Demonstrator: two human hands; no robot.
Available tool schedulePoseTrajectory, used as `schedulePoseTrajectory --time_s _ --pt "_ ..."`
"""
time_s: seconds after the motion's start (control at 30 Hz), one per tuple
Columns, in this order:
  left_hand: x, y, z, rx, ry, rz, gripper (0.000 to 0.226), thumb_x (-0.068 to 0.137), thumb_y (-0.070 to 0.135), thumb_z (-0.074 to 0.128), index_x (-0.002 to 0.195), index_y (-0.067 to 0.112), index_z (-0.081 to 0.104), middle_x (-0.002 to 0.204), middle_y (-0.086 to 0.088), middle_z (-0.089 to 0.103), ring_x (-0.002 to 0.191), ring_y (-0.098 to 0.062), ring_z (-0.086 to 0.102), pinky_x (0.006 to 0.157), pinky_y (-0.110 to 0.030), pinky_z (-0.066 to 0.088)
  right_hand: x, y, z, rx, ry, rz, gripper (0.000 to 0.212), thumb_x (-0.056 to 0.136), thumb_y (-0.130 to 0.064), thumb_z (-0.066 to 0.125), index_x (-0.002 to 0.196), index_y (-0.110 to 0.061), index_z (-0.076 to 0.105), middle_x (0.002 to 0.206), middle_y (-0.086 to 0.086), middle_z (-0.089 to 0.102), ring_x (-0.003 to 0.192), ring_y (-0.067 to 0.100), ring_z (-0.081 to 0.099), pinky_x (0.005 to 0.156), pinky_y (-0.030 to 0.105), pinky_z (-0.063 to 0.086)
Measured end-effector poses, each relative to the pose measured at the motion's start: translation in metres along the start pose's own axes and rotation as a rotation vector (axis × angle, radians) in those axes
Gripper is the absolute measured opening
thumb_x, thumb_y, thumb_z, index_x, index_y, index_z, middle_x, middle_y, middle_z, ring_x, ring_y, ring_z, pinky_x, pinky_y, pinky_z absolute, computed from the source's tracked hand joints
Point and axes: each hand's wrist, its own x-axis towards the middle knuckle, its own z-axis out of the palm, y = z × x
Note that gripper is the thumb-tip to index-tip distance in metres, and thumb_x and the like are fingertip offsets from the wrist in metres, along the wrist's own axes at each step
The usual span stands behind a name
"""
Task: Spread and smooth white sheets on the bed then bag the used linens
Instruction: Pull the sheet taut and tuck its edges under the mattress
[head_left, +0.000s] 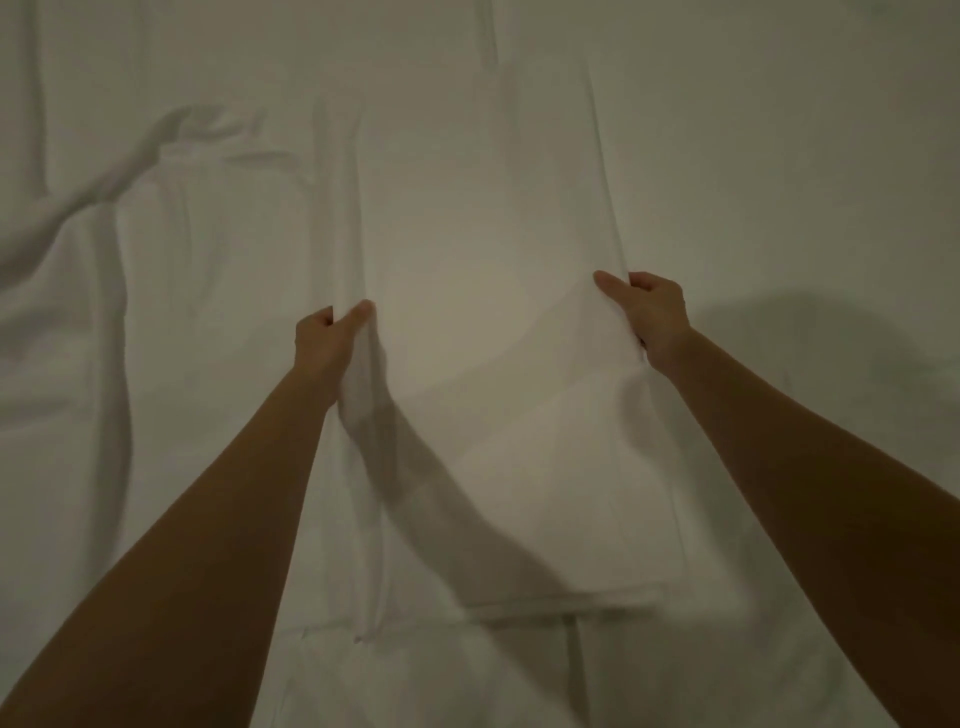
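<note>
A folded white sheet (483, 249) is stretched out in front of me as a long narrow panel, its near end hanging down toward a hem at the bottom. My left hand (324, 340) pinches its left edge between thumb and fingers. My right hand (647, 312) grips its right edge, thumb on top. Both arms are stretched forward, about a sheet's width apart. Under it lies the bed's white sheet (779, 156), which fills the whole view.
The bed's sheet is bunched into long wrinkles and a raised fold (156, 150) on the left. The right side lies flatter, with my arm's shadow (810, 338) on it. The light is dim.
</note>
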Motion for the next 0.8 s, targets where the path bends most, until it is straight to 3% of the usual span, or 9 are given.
schedulePoseTrajectory --time_s 0.17,0.23,0.33,0.4,0.47,0.57,0.67,0.73,0.8 --pt "0.021 0.014 0.000 0.004 0.031 0.012 0.011 0.088 0.019 0.070 0.083 0.011 0.064 0.074 -0.004 0.062 0.061 -0.017 0.059 0.042 -0.018 0.046 0.028 -0.015 0.007 0.043 0.010 0.036 0.014 0.078 -0.023 0.079 0.073 -0.018 0.067 0.078 0.004 0.068 0.079 0.024 0.065 0.087 0.044 0.056" --pt "0.026 0.013 -0.004 -0.007 0.014 -0.018 0.011 0.087 0.017 0.070 0.082 0.010 0.065 0.071 -0.005 0.062 0.061 -0.018 0.058 0.039 -0.016 0.044 0.035 -0.022 0.010 0.085 0.005 0.051 0.013 0.078 -0.022 0.079 0.075 -0.017 0.067 0.078 0.003 0.067 0.077 0.023 0.065 0.087 0.041 0.056" --pt "0.040 0.025 -0.004 -0.094 -0.021 -0.090 0.014 0.085 0.020 0.073 0.078 0.010 0.066 0.061 -0.001 0.065 0.058 -0.017 0.059 0.048 -0.020 0.050 0.055 -0.044 0.015 0.206 -0.037 0.081 0.022 0.080 -0.019 0.077 0.096 -0.007 0.069 0.079 0.002 0.068 0.075 0.019 0.065 0.084 0.037 0.056" --pt "0.057 0.041 0.001 -0.127 -0.014 -0.087 0.019 0.082 0.026 0.076 0.081 0.010 0.067 0.066 -0.002 0.068 0.063 -0.018 0.062 0.062 -0.027 0.053 0.074 -0.064 0.021 0.280 -0.080 0.085 0.017 0.081 -0.017 0.076 0.089 -0.004 0.069 0.074 0.003 0.069 0.067 0.017 0.065 0.079 0.037 0.058" --pt "0.072 0.059 0.012 -0.111 0.012 -0.049 0.025 0.080 0.031 0.078 0.087 0.010 0.067 0.079 -0.004 0.068 0.070 -0.019 0.063 0.072 -0.031 0.053 0.091 -0.081 0.027 0.332 -0.098 0.108 0.019 0.078 -0.021 0.079 0.079 -0.005 0.068 0.081 0.008 0.069 0.073 0.021 0.066 0.080 0.039 0.058" --pt "0.090 0.085 0.028 -0.076 0.061 0.010 0.024 0.081 0.031 0.077 0.086 0.011 0.064 0.080 -0.001 0.066 0.070 -0.015 0.063 0.070 -0.028 0.054 0.112 -0.099 0.035 0.339 -0.113 0.138 0.025 0.075 -0.027 0.081 0.080 -0.006 0.068 0.088 0.010 0.070 0.077 0.022 0.068 0.075 0.036 0.059" --pt "0.109 0.103 0.032 -0.057 0.131 0.087 0.018 0.084 0.019 0.074 0.093 0.006 0.066 0.074 -0.002 0.063 0.064 -0.014 0.061 0.067 -0.030 0.055 0.138 -0.121 0.044 0.390 -0.136 0.073 0.015 0.080 -0.013 0.077 0.072 -0.007 0.066 0.067 0.002 0.070 0.059 0.014 0.067 0.060 0.028 0.058" --pt "0.119 0.103 0.031 -0.060 0.159 0.110 0.010 0.084 0.016 0.074 0.084 0.008 0.067 0.074 -0.002 0.064 0.066 -0.016 0.062 0.073 -0.033 0.055 0.153 -0.135 0.048 0.395 -0.096 0.019 0.021 0.081 -0.004 0.074 0.065 -0.010 0.061 0.053 -0.004 0.066 0.048 0.007 0.063 0.051 0.022 0.053" --pt "0.126 0.097 0.030 -0.077 0.177 0.092 0.013 0.082 0.019 0.076 0.077 0.012 0.066 0.072 -0.002 0.065 0.070 -0.019 0.063 0.076 -0.034 0.055 0.164 -0.143 0.050 0.377 -0.082 0.007 0.018 0.081 -0.003 0.073 0.069 -0.011 0.062 0.053 -0.005 0.066 0.046 0.005 0.063 0.051 0.021 0.051"
